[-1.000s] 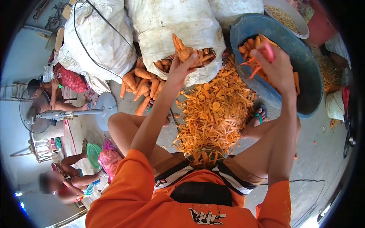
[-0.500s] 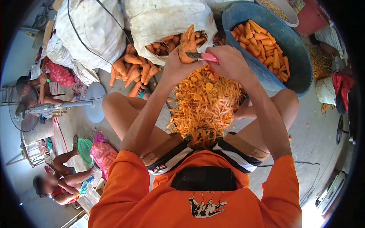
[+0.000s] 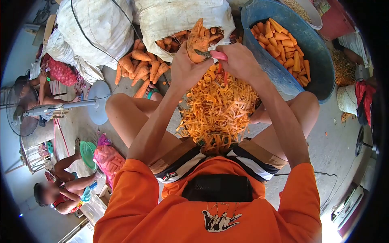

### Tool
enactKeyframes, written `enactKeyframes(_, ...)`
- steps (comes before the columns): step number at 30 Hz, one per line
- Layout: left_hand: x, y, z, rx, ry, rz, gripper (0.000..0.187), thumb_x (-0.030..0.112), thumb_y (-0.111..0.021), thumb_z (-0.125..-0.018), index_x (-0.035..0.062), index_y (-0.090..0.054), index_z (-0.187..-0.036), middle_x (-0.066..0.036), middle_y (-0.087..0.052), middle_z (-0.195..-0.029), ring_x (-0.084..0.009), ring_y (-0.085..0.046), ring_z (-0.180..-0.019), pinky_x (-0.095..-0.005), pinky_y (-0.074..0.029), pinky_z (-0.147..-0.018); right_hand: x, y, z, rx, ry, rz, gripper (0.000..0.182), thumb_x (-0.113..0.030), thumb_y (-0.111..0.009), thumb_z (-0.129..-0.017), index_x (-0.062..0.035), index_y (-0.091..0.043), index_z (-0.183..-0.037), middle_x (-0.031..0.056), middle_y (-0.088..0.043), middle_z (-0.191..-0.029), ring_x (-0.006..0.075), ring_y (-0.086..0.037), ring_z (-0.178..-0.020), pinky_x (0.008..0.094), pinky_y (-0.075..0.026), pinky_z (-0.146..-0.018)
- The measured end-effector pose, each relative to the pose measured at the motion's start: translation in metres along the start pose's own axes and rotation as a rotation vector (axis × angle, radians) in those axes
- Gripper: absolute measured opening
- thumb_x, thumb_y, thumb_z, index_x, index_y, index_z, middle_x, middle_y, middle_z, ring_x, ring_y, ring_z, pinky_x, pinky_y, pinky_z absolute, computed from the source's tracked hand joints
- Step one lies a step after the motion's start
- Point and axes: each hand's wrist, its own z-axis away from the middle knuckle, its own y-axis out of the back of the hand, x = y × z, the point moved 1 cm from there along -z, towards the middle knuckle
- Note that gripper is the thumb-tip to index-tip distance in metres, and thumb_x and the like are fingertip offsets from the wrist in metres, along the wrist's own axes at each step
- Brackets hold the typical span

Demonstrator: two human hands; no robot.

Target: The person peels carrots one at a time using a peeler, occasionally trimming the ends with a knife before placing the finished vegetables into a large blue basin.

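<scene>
My left hand grips a large, knobbly carrot near its lower end, its forked tip pointing up and away. In my right hand is a peeler with a pink handle; its dark blade lies against the carrot's lower right side. Both hands are close together above a heap of orange carrot peelings on the floor between my legs. My left fingers are partly hidden behind the carrot.
Unpeeled carrots spill beside an open white sack. A blue tub at right holds peeled carrots. At left are a fan, a green basket, a pink bag and two seated people.
The peeler's blade has shifted slightly on the carrot, and its angle has changed. The carrot has turned a little in my left hand. Both hands keep their holds.
</scene>
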Motion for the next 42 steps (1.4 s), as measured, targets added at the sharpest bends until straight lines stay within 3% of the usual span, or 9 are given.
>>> enactKeyframes(8, 0.014, 0.004, 0.003, 0.165, -0.106, -0.156, 0.058, 0.016, -0.083, -0.074, -0.0002, -0.059, -0.124, -0.012, -0.076, -0.101, -0.0224, -0.074, -0.091, -0.0350, -0.057, -0.084, -0.005, -0.006, -0.004, -0.028, -0.022, -0.020, 0.019, -0.018, -0.070, -0.088, -0.0064, -0.075, -0.102, 0.0189, -0.072, -0.090, 0.0390, -0.070, -0.090, 0.0506, -0.056, -0.080)
enactKeyframes(11, 0.000, 0.001, 0.000, -0.023, -0.025, 0.072, 0.060, 0.012, -0.083, -0.074, 0.0001, -0.057, -0.126, -0.013, -0.075, -0.102, -0.0221, -0.073, -0.092, -0.0349, -0.056, -0.084, -0.008, -0.004, -0.007, -0.073, -0.107, -0.079, 0.016, -0.015, -0.069, -0.086, -0.0037, -0.072, -0.097, 0.0223, -0.070, -0.085, 0.0442, -0.068, -0.089, 0.0532, -0.054, -0.080)
enactKeyframes(17, 0.003, -0.003, 0.001, 0.210, -0.147, 0.099, 0.057, 0.008, -0.081, -0.074, 0.0004, -0.056, -0.126, -0.014, -0.074, -0.110, -0.0207, -0.072, -0.096, -0.0337, -0.056, -0.087, -0.012, -0.009, -0.009, -0.046, -0.135, -0.073, 0.014, -0.015, -0.067, -0.087, -0.0041, -0.072, -0.096, 0.0219, -0.071, -0.086, 0.0440, -0.068, -0.088, 0.0535, -0.054, -0.079)
enactKeyframes(20, -0.003, -0.002, 0.000, -0.085, 0.051, 0.418, 0.054, 0.007, -0.080, -0.075, 0.0000, -0.056, -0.123, -0.016, -0.072, -0.110, -0.0224, -0.072, -0.097, -0.0339, -0.055, -0.087, -0.010, -0.005, -0.006, 0.001, -0.088, -0.076, 0.015, -0.015, -0.067, -0.087, -0.0041, -0.073, -0.097, 0.0226, -0.071, -0.087, 0.0440, -0.068, -0.088, 0.0541, -0.054, -0.079)
enactKeyframes(22, 0.003, -0.001, 0.004, 0.113, -0.159, -0.011, 0.055, 0.007, -0.080, -0.074, -0.0006, -0.057, -0.123, -0.013, -0.072, -0.106, -0.0192, -0.070, -0.095, -0.0330, -0.055, -0.086, -0.008, -0.012, -0.005, -0.002, -0.082, -0.040, 0.016, -0.016, -0.068, -0.086, -0.0059, -0.074, -0.098, 0.0207, -0.071, -0.085, 0.0419, -0.069, -0.086, 0.0525, -0.055, -0.078)
enactKeyframes(26, 0.007, -0.005, 0.002, 0.208, -0.145, 0.105, 0.054, 0.007, -0.079, -0.074, -0.0008, -0.057, -0.122, -0.011, -0.070, -0.102, -0.0170, -0.068, -0.093, -0.0325, -0.055, -0.085, -0.004, -0.016, -0.008, 0.016, -0.049, -0.033, 0.017, -0.017, -0.070, -0.086, -0.0077, -0.075, -0.099, 0.0187, -0.071, -0.084, 0.0393, -0.070, -0.086, 0.0508, -0.056, -0.077)
enactKeyframes(28, 0.001, 0.002, -0.003, -0.097, 0.084, 0.313, 0.054, 0.007, -0.078, -0.073, -0.0006, -0.057, -0.123, -0.009, -0.070, -0.102, -0.0151, -0.067, -0.092, -0.0312, -0.054, -0.085, -0.004, -0.012, -0.007, 0.004, -0.062, -0.027, 0.017, -0.017, -0.070, -0.086, -0.0074, -0.075, -0.099, 0.0188, -0.071, -0.085, 0.0393, -0.070, -0.086, 0.0507, -0.056, -0.077)
enactKeyframes(35, 0.003, 0.001, 0.003, 0.072, -0.120, 0.093, 0.060, 0.006, -0.080, -0.072, -0.0013, -0.056, -0.127, -0.006, -0.069, -0.113, -0.0119, -0.065, -0.100, -0.0292, -0.053, -0.090, -0.011, -0.005, -0.008, -0.049, -0.086, -0.086, 0.026, -0.012, -0.069, -0.083, -0.0032, -0.073, -0.106, 0.0240, -0.069, -0.092, 0.0436, -0.066, -0.093, 0.0530, -0.053, -0.083)
enactKeyframes(42, 0.001, 0.015, -0.003, -0.202, 0.042, 0.244, 0.065, 0.006, -0.079, -0.073, -0.0010, -0.055, -0.133, -0.006, -0.068, -0.115, -0.0124, -0.064, -0.103, -0.0298, -0.052, -0.093, 0.010, -0.011, -0.010, -0.028, 0.032, -0.170, 0.024, -0.022, -0.071, -0.088, 0.0011, -0.072, -0.092, 0.0239, -0.069, -0.080, 0.0423, -0.069, -0.080, 0.0499, -0.053, -0.073)
